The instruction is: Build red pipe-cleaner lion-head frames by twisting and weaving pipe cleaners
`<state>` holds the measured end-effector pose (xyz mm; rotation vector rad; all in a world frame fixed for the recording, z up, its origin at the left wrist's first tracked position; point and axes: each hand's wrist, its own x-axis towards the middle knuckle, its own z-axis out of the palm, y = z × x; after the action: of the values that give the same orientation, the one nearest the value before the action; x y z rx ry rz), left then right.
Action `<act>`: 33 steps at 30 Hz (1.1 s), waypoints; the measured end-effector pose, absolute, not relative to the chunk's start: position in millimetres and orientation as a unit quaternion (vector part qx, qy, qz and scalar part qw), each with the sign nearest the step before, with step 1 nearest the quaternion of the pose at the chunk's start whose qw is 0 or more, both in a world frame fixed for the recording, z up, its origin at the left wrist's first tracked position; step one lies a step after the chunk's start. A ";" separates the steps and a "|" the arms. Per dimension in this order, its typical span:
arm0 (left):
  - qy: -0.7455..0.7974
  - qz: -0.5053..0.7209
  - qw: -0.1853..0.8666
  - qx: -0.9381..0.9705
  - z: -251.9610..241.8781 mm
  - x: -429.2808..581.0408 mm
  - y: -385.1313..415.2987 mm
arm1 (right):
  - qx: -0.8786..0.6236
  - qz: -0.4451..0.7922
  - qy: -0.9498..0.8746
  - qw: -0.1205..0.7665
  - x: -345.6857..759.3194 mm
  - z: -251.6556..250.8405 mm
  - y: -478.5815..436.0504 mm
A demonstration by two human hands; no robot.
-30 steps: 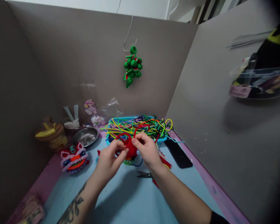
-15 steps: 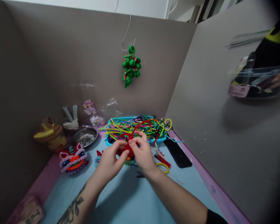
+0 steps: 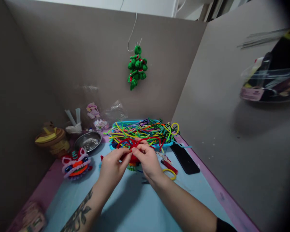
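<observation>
Both hands meet over the middle of the table around a piece made of red pipe cleaners (image 3: 134, 158). My left hand (image 3: 113, 165) pinches its left side between thumb and fingertips. From the right, my right hand (image 3: 148, 161) pinches the same piece, its thumb close to the left fingertips. Loose red pipe-cleaner ends loop out beyond the fingers, and much of the piece is hidden. Just behind it stands a blue tray (image 3: 168, 145) heaped with pipe cleaners of many colours. Small colourful bits show under the hands, partly covered.
A pipe-cleaner lion head (image 3: 76, 166) and a metal bowl (image 3: 88, 142) with small white bits sit at left. Yellow-handled scissors (image 3: 169, 174), a red stick-like item (image 3: 169, 167) and a black phone (image 3: 185, 159) lie at right. Grey panels (image 3: 159, 64) enclose the table; a green ornament (image 3: 137, 67) hangs behind.
My left fingers have closed from a wider spread into a pinch. The upright red pipe-cleaner end has dropped lower toward the right. My view has shifted slightly.
</observation>
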<state>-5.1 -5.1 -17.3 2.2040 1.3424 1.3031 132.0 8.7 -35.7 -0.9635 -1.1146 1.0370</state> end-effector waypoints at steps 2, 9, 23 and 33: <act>0.459 0.453 0.145 0.750 -16.6 -8.4 -1.1 | -0.404 0.474 -0.444 0.644 135.0 -35.5 12.6; 0.491 0.516 0.270 0.648 -25.4 -29.2 23.1 | -0.337 0.648 -0.206 0.652 158.6 -41.6 41.9; 0.486 0.431 0.223 0.727 -29.1 -17.9 21.5 | -0.351 0.670 -0.213 0.618 144.2 -51.5 33.8; 0.443 0.491 0.234 0.713 -21.1 -35.0 25.1 | -0.466 0.386 -0.479 0.635 147.6 -37.2 18.4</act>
<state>-35.0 25.1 -21.1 1.9572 1.2161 1.3478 147.6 18.4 -37.2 -1.0651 -1.0951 0.8830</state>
